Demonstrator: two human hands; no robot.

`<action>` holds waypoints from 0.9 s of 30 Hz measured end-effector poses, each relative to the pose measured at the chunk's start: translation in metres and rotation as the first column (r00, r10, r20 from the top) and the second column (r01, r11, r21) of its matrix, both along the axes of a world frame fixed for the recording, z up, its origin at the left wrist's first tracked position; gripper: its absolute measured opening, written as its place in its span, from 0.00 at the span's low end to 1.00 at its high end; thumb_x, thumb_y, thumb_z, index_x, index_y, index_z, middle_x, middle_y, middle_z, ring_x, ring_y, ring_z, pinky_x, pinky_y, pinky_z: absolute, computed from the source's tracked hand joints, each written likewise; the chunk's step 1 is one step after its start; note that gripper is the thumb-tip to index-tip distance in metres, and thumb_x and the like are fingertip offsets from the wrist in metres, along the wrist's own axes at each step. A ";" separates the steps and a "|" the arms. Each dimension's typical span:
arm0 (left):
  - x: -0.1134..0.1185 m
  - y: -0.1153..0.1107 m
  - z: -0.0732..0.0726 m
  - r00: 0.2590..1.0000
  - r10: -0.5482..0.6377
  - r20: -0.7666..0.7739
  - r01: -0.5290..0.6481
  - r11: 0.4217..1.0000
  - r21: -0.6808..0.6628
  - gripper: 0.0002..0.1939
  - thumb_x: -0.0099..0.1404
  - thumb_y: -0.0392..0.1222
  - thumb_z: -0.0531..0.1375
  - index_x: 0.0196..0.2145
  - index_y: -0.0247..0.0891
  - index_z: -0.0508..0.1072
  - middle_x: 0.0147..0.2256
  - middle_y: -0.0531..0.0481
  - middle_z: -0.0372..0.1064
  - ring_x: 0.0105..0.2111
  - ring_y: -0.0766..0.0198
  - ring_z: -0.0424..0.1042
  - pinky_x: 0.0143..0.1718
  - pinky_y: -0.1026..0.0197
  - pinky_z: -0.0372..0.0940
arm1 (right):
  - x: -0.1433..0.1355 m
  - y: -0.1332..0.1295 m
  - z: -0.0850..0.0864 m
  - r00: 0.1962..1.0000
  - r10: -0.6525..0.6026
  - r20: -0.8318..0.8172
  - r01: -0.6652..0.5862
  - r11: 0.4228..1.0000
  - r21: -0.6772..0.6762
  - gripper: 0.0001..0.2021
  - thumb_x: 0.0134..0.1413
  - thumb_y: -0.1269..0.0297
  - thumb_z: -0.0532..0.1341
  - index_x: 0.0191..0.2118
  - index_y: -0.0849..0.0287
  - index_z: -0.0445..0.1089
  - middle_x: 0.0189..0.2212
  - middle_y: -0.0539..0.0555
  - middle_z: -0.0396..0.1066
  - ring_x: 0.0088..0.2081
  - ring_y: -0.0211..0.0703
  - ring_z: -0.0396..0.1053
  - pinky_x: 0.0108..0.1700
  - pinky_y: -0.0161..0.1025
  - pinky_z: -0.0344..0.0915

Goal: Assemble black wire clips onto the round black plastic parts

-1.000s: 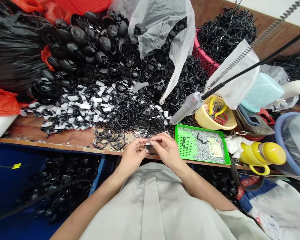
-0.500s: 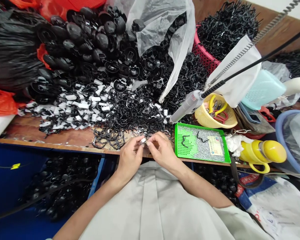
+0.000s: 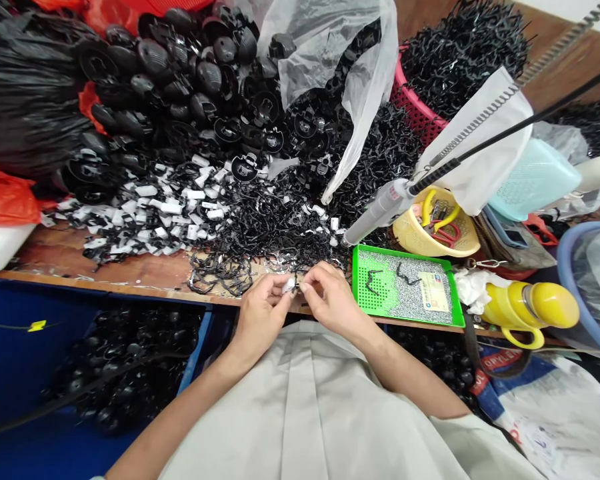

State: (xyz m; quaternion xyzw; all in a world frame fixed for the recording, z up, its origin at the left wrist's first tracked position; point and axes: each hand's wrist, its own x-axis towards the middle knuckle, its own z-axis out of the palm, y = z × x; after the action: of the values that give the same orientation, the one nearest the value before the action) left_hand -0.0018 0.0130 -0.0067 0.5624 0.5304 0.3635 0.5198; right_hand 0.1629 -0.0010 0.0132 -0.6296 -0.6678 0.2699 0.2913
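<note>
Near the bench's front edge, my left hand (image 3: 264, 308) pinches a small white piece (image 3: 289, 285) between thumb and fingers. My right hand (image 3: 331, 297) is closed just to its right, fingertips by a small dark part beside the white piece; what it grips is too small to make out. Behind them lie a heap of white and black pieces (image 3: 155, 210) and a tangle of thin black parts (image 3: 265, 213). To the right of my right hand is a green tray (image 3: 358, 280) with tiny grey bits, two bent black parts and a card.
A grey electric screwdriver (image 3: 380, 210) hangs from a coiled cord behind the tray. Beyond the tray stand a cream basket (image 3: 435, 233) with pliers and a yellow bottle (image 3: 530, 303). Blue bin (image 3: 25, 373) below left; black domed parts (image 3: 210, 73) piled at the back.
My fingertips have parted slightly, and more of the white piece and a dark part beside it now show. The whole view has shifted a little.
</note>
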 end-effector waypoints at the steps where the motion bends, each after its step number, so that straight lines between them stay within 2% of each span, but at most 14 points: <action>1: 0.000 0.000 0.000 1.000 -0.009 0.000 0.009 1.000 0.009 0.13 0.58 0.39 0.64 0.42 0.41 0.76 0.39 0.48 0.75 0.34 0.62 0.75 0.37 0.60 0.71 | 0.000 0.000 0.000 1.000 0.008 0.003 -0.008 1.000 0.000 0.05 0.58 0.67 0.58 0.31 0.55 0.64 0.33 0.51 0.68 0.39 0.44 0.65 0.45 0.43 0.58; 4: 0.000 0.000 0.001 0.999 -0.042 0.012 0.042 0.999 0.004 0.12 0.58 0.39 0.64 0.41 0.41 0.76 0.38 0.48 0.75 0.33 0.63 0.75 0.36 0.61 0.71 | 0.001 0.000 0.000 1.000 0.010 -0.016 -0.010 1.000 0.007 0.05 0.58 0.68 0.58 0.31 0.55 0.65 0.33 0.51 0.68 0.39 0.44 0.65 0.46 0.43 0.59; 8: 0.000 0.000 0.001 0.989 -0.090 0.121 0.102 0.990 -0.097 0.12 0.57 0.41 0.66 0.40 0.39 0.74 0.35 0.49 0.76 0.31 0.63 0.75 0.35 0.59 0.72 | 0.001 -0.002 -0.002 0.996 -0.025 -0.091 0.029 0.999 0.036 0.04 0.58 0.68 0.58 0.31 0.55 0.66 0.34 0.52 0.68 0.39 0.44 0.65 0.45 0.42 0.60; 13: 0.004 -0.001 0.003 0.977 -0.057 0.205 0.088 0.986 -0.142 0.14 0.57 0.41 0.67 0.39 0.38 0.71 0.32 0.50 0.75 0.30 0.63 0.75 0.36 0.57 0.73 | -0.009 -0.005 -0.010 0.922 -0.128 -0.366 0.142 0.990 0.012 0.05 0.60 0.66 0.56 0.32 0.57 0.66 0.34 0.51 0.66 0.37 0.40 0.66 0.40 0.38 0.64; 16: 0.005 -0.001 0.004 0.972 -0.039 0.230 0.077 0.985 -0.156 0.14 0.56 0.41 0.67 0.40 0.37 0.70 0.33 0.50 0.75 0.30 0.63 0.75 0.35 0.57 0.74 | -0.012 -0.007 -0.014 0.878 -0.146 -0.456 0.155 0.988 -0.018 0.06 0.60 0.65 0.57 0.32 0.57 0.67 0.33 0.50 0.66 0.36 0.39 0.66 0.39 0.36 0.65; 19: 0.004 0.001 0.004 0.967 -0.068 0.245 0.111 0.980 -0.167 0.13 0.58 0.41 0.66 0.41 0.37 0.71 0.33 0.50 0.75 0.31 0.64 0.75 0.36 0.58 0.73 | -0.007 -0.006 -0.011 0.887 -0.089 -0.454 0.102 0.995 0.006 0.04 0.59 0.65 0.59 0.35 0.57 0.71 0.37 0.52 0.67 0.40 0.40 0.68 0.43 0.38 0.66; 22: 0.000 0.003 0.005 0.955 -0.139 0.262 0.193 0.962 -0.193 0.11 0.60 0.40 0.64 0.41 0.37 0.72 0.33 0.50 0.73 0.31 0.65 0.74 0.36 0.60 0.73 | 0.005 -0.001 0.000 0.907 0.049 -0.418 -0.049 0.999 0.010 0.05 0.58 0.65 0.62 0.38 0.55 0.75 0.39 0.53 0.70 0.42 0.41 0.69 0.47 0.39 0.65; 25: -0.003 0.004 0.008 0.943 -0.200 0.264 0.261 0.939 -0.222 0.10 0.61 0.40 0.62 0.41 0.37 0.72 0.33 0.50 0.73 0.30 0.65 0.72 0.35 0.60 0.72 | 0.016 0.006 0.006 0.899 0.157 -0.408 -0.196 0.979 -0.056 0.04 0.57 0.64 0.64 0.36 0.55 0.77 0.34 0.52 0.73 0.38 0.40 0.70 0.43 0.38 0.66; 27: -0.005 0.005 0.009 0.945 -0.234 0.229 0.283 0.936 -0.211 0.11 0.62 0.40 0.61 0.43 0.37 0.73 0.32 0.50 0.73 0.30 0.65 0.72 0.35 0.60 0.71 | 0.016 0.009 0.004 0.898 0.122 -0.422 -0.187 0.975 -0.116 0.04 0.56 0.63 0.65 0.33 0.56 0.76 0.31 0.51 0.73 0.34 0.40 0.70 0.38 0.37 0.66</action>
State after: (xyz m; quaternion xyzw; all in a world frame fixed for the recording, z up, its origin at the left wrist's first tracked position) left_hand -0.0064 0.0182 0.0026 0.5209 0.4367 0.2792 0.6782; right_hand 0.1794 0.0081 0.0169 -0.5239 -0.6162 0.4696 0.3538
